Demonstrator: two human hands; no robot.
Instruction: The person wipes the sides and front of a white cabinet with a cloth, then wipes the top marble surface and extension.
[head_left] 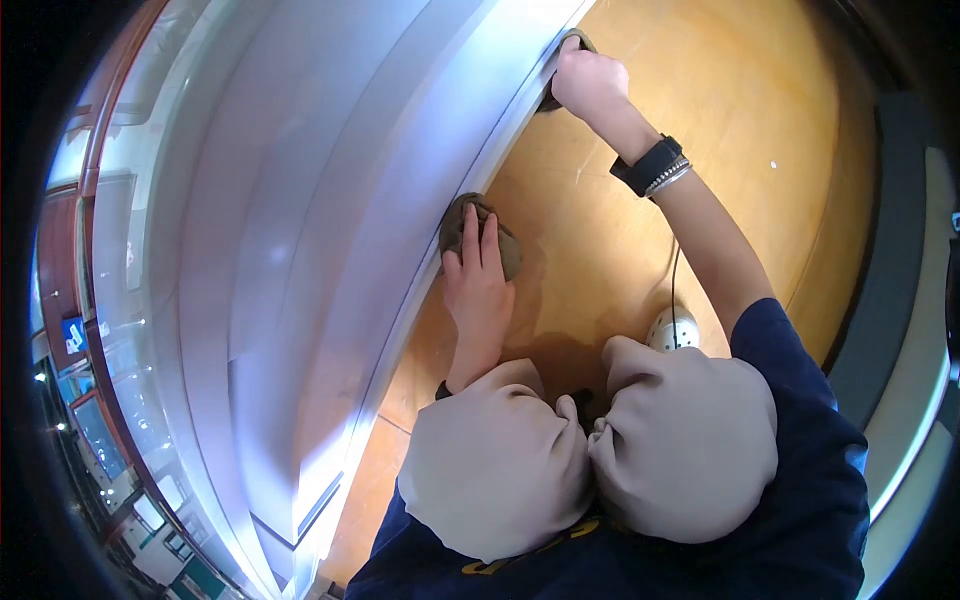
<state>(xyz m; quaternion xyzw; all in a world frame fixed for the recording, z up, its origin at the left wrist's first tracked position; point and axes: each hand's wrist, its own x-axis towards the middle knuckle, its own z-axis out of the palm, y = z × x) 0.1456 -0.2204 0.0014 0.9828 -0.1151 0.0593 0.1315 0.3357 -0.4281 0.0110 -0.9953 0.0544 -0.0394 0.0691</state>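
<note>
A smooth tan floor [790, 210] runs along the foot of a long white panel [300, 200], with light falling in patches on both; beyond the panel, at far left, part of a room with glass and small lights shows, bent by the lens. The left hand [482, 300] reaches forward and lies over a brown cloth [508, 252] where floor and panel meet, its fingers stretched out and slightly apart; whether it grips, I cannot tell. The right hand [592, 85] reaches farther along the same edge, curled tightly around a second cloth [547, 99], mostly hidden under it. A black band [650, 168] and a silver bracelet [668, 178] circle the right wrist. Two bent knees in beige trousers [690, 440] fill the near middle, blocking the floor behind them. A white shoe [672, 328] and a thin dark cable [675, 265] show beside the right knee.
</note>
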